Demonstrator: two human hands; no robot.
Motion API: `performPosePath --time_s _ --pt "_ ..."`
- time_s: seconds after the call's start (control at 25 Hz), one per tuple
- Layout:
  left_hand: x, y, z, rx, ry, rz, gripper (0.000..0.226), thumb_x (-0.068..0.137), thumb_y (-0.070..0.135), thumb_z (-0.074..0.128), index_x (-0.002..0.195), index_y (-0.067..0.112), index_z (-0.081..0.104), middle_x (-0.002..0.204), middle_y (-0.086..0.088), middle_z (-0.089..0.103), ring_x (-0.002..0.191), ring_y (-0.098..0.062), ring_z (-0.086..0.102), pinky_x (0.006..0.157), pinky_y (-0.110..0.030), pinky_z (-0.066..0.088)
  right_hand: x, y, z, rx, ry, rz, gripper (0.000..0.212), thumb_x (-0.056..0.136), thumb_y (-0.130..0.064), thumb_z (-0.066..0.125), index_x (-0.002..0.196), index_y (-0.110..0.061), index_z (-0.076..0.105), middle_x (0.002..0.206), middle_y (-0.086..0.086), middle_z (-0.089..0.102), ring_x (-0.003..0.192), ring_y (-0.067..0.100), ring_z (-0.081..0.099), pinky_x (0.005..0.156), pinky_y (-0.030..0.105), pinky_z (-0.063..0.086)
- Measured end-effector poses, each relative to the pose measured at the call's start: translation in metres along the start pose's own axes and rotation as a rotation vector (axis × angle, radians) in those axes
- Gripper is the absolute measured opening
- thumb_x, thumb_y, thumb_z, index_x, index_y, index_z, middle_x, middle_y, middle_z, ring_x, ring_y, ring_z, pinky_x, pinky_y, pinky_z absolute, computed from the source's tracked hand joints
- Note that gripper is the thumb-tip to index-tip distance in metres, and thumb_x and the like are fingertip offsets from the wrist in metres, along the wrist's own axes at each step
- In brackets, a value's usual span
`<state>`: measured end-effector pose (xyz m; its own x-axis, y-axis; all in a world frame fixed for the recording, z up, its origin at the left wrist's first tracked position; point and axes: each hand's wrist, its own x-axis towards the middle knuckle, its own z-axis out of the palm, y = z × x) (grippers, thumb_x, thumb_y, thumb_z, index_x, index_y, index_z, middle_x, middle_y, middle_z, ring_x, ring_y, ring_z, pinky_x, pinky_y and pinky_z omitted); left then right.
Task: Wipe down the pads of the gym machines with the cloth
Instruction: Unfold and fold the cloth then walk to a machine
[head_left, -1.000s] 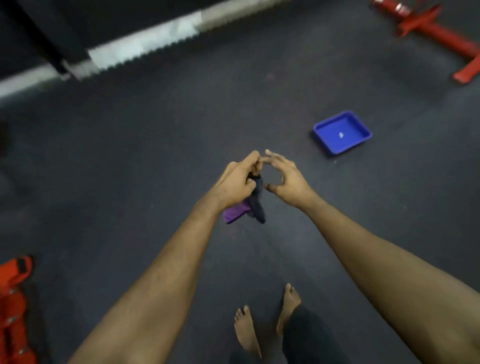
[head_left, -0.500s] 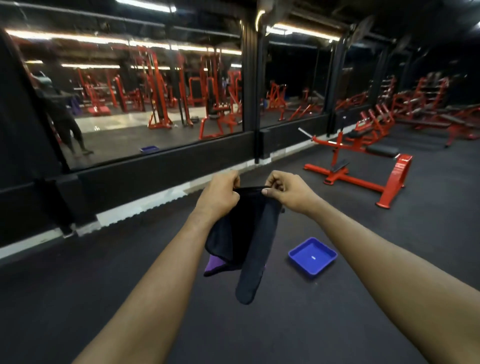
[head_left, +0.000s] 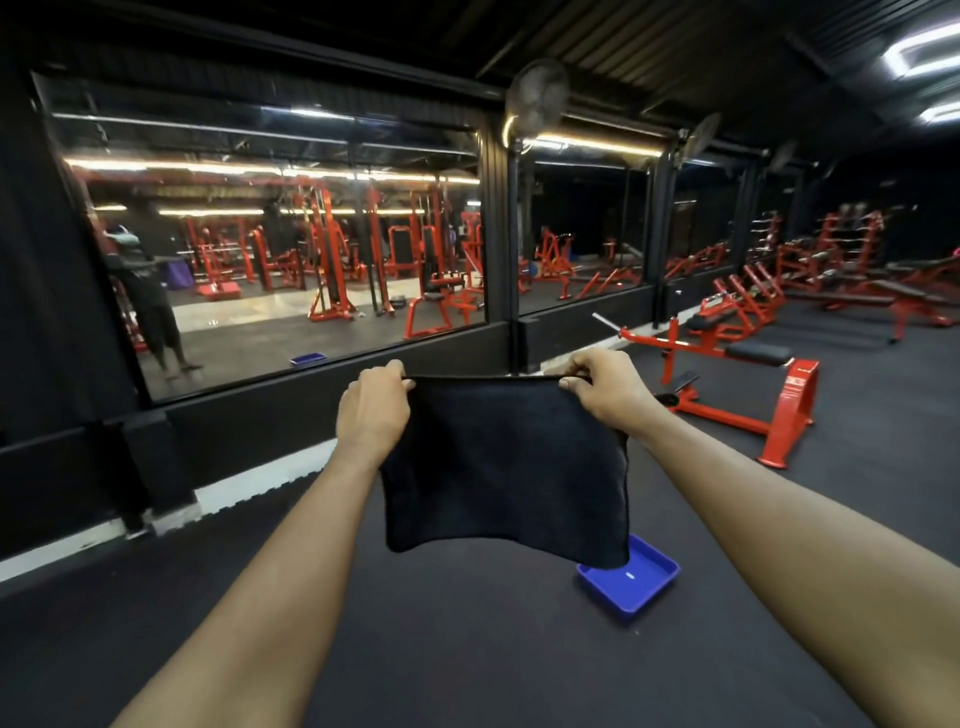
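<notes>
While both arms reach forward at chest height, the left hand (head_left: 370, 410) pinches the top left corner of a dark cloth (head_left: 506, 467) and the right hand (head_left: 608, 387) pinches the top right corner, so the cloth hangs spread flat between them above the dark floor (head_left: 467, 649). A blue tray (head_left: 636, 587) lies on the floor, partly behind the cloth's lower right corner. A red bench machine (head_left: 737, 374) with a black pad (head_left: 758, 353) stands beyond the right hand, near the wall mirror (head_left: 285, 249).
</notes>
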<state>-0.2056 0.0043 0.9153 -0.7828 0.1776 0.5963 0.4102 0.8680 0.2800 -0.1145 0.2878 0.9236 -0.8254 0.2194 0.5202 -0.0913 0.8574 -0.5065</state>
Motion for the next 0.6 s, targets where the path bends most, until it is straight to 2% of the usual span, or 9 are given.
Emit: performPosePath --time_s 0.12,0.24,0.4,0.52,0.6 --pt "0.002 0.009 -0.001 0.01 0.107 -0.005 0.023 0.102 0.027 0.055 0.086 0.01 0.056 0.089 -0.015 0.067 0.085 -0.041 0.066 0.063 -0.039 0.043 -0.001 0.019 -0.013 -0.017 0.078 0.116 0.012 0.092 -0.018 0.071 0.082 -0.024 0.069 0.087 -0.002 0.069 0.094 0.02 0.064 0.086 0.037 0.054" --pt "0.001 0.019 0.0 -0.011 0.221 0.013 0.021 0.103 0.024 0.053 0.091 0.008 0.06 0.092 -0.013 0.064 0.081 -0.039 0.064 0.062 -0.038 0.04 -0.001 0.031 -0.02 0.01 0.211 0.239 0.02 0.094 -0.025 0.069 0.076 -0.027 0.064 0.082 -0.003 0.066 0.091 0.022 0.061 0.08 0.034 0.051" --pt "-0.008 0.024 0.003 -0.099 0.376 -0.02 0.019 0.105 0.019 0.047 0.099 0.004 0.057 0.095 -0.012 0.058 0.078 -0.033 0.06 0.063 -0.042 0.046 -0.001 0.042 -0.027 -0.134 0.431 0.275 0.015 0.098 -0.032 0.064 0.086 -0.023 0.068 0.091 -0.001 0.068 0.089 0.021 0.044 0.092 0.04 0.042" --pt "-0.016 0.037 0.002 -0.214 0.516 -0.052 0.019 0.106 0.022 0.045 0.099 0.006 0.051 0.092 -0.01 0.054 0.074 -0.028 0.055 0.063 -0.046 0.049 0.004 0.047 -0.025 -0.165 0.608 0.237 0.012 0.097 -0.029 0.065 0.091 -0.019 0.066 0.095 0.0 0.068 0.093 0.023 0.056 0.092 0.041 0.038" --pt "-0.017 0.044 -0.001 -0.285 0.623 -0.073 0.022 0.107 0.026 0.044 0.099 0.006 0.048 0.089 -0.009 0.052 0.071 -0.026 0.052 0.062 -0.047 0.049 0.009 0.045 -0.02 -0.158 0.724 0.238 0.009 0.097 -0.027 0.063 0.095 -0.019 0.064 0.098 0.0 0.066 0.098 0.024 0.057 0.09 0.04 0.035"
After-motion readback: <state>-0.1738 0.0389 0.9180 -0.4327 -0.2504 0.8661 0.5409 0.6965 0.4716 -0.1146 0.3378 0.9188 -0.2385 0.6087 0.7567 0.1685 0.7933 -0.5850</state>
